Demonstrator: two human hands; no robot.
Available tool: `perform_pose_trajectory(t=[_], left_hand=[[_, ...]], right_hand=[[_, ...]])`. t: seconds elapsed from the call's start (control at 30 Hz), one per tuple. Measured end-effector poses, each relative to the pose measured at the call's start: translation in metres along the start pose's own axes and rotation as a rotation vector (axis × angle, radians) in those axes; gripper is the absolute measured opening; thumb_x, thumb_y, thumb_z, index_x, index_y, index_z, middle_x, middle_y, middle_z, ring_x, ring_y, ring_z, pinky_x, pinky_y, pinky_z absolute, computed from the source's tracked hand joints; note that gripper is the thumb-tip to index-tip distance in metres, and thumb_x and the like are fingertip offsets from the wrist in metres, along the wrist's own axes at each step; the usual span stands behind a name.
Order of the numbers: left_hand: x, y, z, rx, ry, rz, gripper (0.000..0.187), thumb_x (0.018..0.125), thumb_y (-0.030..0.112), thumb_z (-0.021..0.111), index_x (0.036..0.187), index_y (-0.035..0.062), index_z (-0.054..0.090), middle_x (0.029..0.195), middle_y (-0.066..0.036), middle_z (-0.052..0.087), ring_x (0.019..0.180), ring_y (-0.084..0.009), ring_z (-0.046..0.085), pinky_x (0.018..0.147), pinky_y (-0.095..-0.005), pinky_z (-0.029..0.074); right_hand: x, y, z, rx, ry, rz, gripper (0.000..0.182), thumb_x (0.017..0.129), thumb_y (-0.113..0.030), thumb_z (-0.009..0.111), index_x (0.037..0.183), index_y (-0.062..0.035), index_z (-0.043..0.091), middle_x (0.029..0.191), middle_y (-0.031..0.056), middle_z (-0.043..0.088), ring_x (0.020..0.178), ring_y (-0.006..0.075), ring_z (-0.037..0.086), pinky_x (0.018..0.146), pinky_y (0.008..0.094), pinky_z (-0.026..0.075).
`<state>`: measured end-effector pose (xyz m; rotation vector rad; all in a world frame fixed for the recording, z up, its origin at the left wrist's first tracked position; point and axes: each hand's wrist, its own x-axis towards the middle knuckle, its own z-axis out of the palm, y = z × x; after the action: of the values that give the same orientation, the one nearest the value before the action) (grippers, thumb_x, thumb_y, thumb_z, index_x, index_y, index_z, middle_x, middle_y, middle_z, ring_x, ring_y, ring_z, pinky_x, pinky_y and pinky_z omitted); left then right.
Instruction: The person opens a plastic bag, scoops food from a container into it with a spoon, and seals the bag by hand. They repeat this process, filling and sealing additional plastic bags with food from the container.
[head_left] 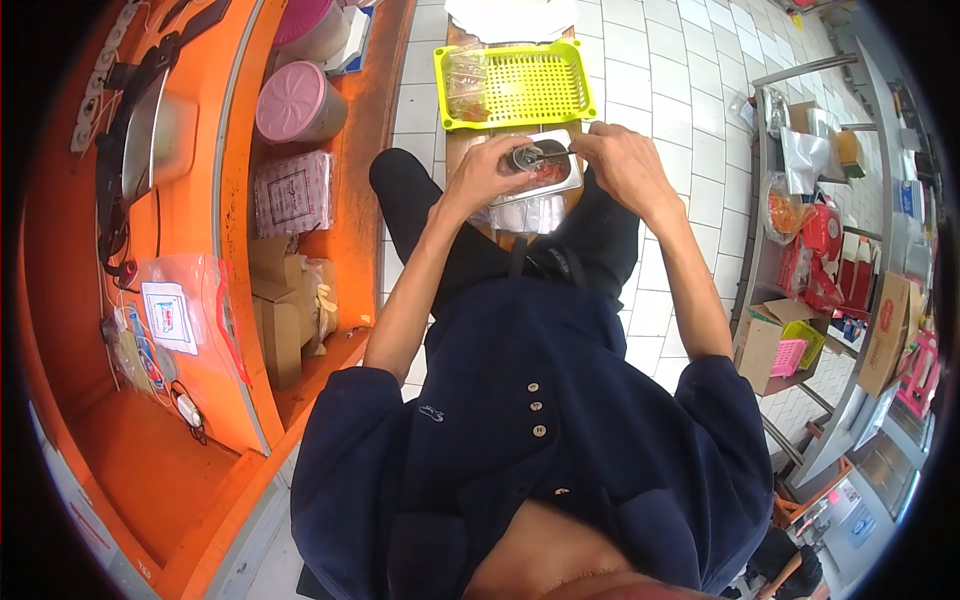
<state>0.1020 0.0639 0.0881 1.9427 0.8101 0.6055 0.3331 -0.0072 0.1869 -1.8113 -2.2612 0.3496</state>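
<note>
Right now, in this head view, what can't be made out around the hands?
- Small container: left hand covers most of it.
- Utensil in right hand: too thin to identify.
- Red contents of metal tray: too small.
- Bags in yellow basket: contents unclear.

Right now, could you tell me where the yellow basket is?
In the head view, the yellow basket sits top centre on the wooden board, just beyond the metal tray under both hands.

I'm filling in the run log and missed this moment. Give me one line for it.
left hand: holds small container | right hand: holds spoon at container mouth | below: metal tray with red food | beyond: yellow basket
</note>
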Motion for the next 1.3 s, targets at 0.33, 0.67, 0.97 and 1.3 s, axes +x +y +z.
perform_pose_trajectory(t=[0.33, 0.67, 0.97, 1.3], left_hand=[[-0.010, -0.003, 0.014, 0.019, 0.206, 0.009, 0.051, 0.077, 0.024, 0.083, 0.119, 0.0029, 0.064, 0.106, -0.014, 0.073, 0.094, -0.0244, 0.072, 0.083, -0.0335, 0.055], [-0.017, -0.009, 0.018, -0.027, 0.265, -0.017, 0.050, 0.077, 0.023, 0.085, 0.118, 0.0028, 0.065, 0.104, -0.015, 0.073, 0.096, -0.0254, 0.071, 0.086, -0.0346, 0.055], [-0.025, -0.008, 0.012, -0.052, 0.360, -0.016, 0.050, 0.077, 0.022, 0.085, 0.119, 0.0030, 0.065, 0.108, -0.015, 0.071, 0.101, -0.0274, 0.070, 0.088, -0.0362, 0.054], [-0.026, 0.007, 0.026, -0.021, 0.470, 0.030, 0.052, 0.075, 0.012, 0.083, 0.122, 0.0019, 0.063, 0.112, -0.014, 0.070, 0.099, -0.0257, 0.070, 0.086, -0.0344, 0.054]], right_hand=[[-0.009, -0.013, -0.006, -0.040, 0.065, 0.012, 0.017, 0.085, -0.006, 0.063, 0.099, -0.0068, 0.073, 0.083, 0.0110, 0.064, 0.080, 0.0317, 0.063, 0.069, 0.0444, 0.050], [-0.014, -0.003, -0.035, 0.180, 0.027, 0.118, 0.014, 0.087, -0.006, 0.062, 0.096, -0.0068, 0.073, 0.091, 0.0100, 0.071, 0.075, 0.0335, 0.066, 0.070, 0.0431, 0.051], [-0.002, 0.030, 0.051, -0.105, -0.222, 0.202, 0.016, 0.087, -0.013, 0.066, 0.100, -0.0073, 0.073, 0.092, 0.0132, 0.071, 0.086, 0.0344, 0.067, 0.078, 0.0457, 0.053], [0.014, -0.047, 0.063, 0.252, 0.254, -0.071, 0.025, 0.077, -0.013, 0.078, 0.101, -0.0098, 0.071, 0.101, 0.0083, 0.060, 0.096, 0.0294, 0.057, 0.082, 0.0411, 0.047]])
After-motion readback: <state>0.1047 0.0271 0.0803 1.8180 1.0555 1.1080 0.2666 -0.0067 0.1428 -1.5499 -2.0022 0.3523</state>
